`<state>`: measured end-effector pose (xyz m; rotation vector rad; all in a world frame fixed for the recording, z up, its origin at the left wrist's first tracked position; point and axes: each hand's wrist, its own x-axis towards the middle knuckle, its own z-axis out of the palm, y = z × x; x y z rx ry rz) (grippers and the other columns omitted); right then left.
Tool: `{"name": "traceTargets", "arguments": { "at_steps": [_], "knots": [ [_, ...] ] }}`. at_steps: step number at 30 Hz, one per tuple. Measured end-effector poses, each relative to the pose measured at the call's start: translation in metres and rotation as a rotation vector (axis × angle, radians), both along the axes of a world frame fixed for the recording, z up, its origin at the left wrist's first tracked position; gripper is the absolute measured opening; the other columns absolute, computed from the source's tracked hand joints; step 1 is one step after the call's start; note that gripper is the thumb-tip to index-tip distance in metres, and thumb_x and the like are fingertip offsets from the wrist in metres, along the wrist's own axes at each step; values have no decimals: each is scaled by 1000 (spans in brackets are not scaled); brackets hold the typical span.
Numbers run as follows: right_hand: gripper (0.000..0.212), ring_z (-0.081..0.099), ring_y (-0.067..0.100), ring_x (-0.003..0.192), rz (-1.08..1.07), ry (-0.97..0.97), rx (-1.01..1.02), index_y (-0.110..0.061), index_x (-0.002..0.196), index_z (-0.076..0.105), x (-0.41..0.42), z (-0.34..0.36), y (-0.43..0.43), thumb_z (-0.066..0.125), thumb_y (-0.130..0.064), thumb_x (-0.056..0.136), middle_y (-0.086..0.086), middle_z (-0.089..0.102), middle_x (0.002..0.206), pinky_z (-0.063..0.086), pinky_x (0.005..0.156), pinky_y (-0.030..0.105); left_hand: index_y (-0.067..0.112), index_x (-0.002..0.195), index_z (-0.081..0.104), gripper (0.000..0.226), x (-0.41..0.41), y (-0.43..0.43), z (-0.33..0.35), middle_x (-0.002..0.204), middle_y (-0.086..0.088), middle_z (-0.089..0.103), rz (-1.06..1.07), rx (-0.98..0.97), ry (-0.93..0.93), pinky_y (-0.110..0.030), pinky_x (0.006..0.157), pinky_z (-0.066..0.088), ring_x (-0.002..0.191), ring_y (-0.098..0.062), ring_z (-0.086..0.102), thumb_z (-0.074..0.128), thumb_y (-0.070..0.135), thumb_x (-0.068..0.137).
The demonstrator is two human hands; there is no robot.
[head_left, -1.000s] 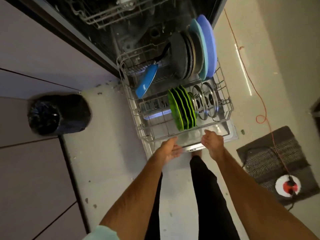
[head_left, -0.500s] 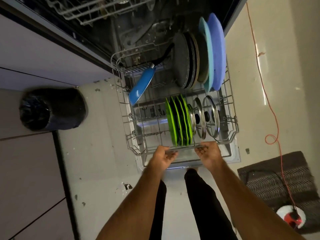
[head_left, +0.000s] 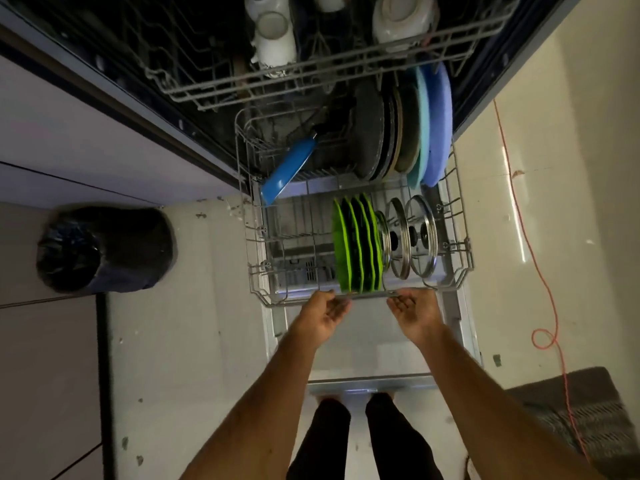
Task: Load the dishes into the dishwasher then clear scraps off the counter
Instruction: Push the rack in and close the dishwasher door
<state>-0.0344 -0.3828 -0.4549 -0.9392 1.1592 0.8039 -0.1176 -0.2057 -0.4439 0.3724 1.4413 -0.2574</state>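
Observation:
The dishwasher's lower wire rack [head_left: 256,271] stands partly slid in over the open door [head_left: 367,355]. It carries several green plates [head_left: 353,244] on edge, glass lids [head_left: 415,237], a blue pan [head_left: 287,171], dark pans [head_left: 370,133] and large blue plates [head_left: 438,126]. My left hand [head_left: 325,313] and my right hand [head_left: 412,311] sit side by side at the rack's front rim. Their palms show and their fingers touch the front bar. The upper rack [head_left: 311,74] holds white cups [head_left: 273,36].
A black-lined bin [head_left: 104,251] stands on the floor to the left, beside the cabinet fronts. An orange cord [head_left: 547,306] trails over the floor on the right, down to a dark mat [head_left: 581,420]. My legs are below the door's edge.
The lower rack has slid further into the dishwasher with both hands following its front rim. The fingers that curled on the bar now lie looser. The upper rack has come into view.

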Motion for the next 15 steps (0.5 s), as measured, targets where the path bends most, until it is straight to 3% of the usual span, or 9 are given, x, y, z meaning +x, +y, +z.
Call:
{"name": "traceTargets", "arguments": {
  "at_steps": [5,7,9,11,13,15],
  "knots": [
    [13,54,25,88,53,-14,-11,-1,93,57,42,-2,28,44,1,95,14,55,90,49,99,33,3,93,58,10,37,30,-8,88,-21,65,-94,27,-23,-34,69,59,81,-27,64,53,7,101],
    [13,56,23,83,63,-44,13,-4,90,57,59,-1,42,46,0,95,13,56,87,50,92,30,2,91,57,13,56,42,-9,81,-21,68,-93,38,-53,-32,69,59,83,-28,63,50,3,101],
    [16,62,22,82,33,-88,29,-6,90,61,78,2,57,48,2,95,12,63,87,51,86,28,-1,87,55,18,77,53,-11,77,-20,69,-87,65,-93,-32,81,57,89,-29,61,44,-2,102],
    [17,61,20,79,53,-118,2,-5,94,62,99,3,73,47,3,97,11,61,86,52,81,26,-3,90,55,19,102,67,-17,96,-22,63,-105,101,-116,-34,93,52,102,-32,59,40,-6,102],
    [21,61,21,88,93,-165,-35,-1,112,61,121,4,89,47,5,98,13,60,94,52,93,28,-4,96,56,16,125,81,-19,107,-21,59,-157,127,-126,-31,83,54,103,-30,58,41,-7,100],
    [23,62,21,87,56,-172,-16,-2,115,58,140,12,102,47,3,96,13,60,91,50,97,29,-4,97,55,14,147,92,-22,104,-19,57,-165,158,-139,-29,73,53,95,-26,58,42,-9,99]
  ]
}}
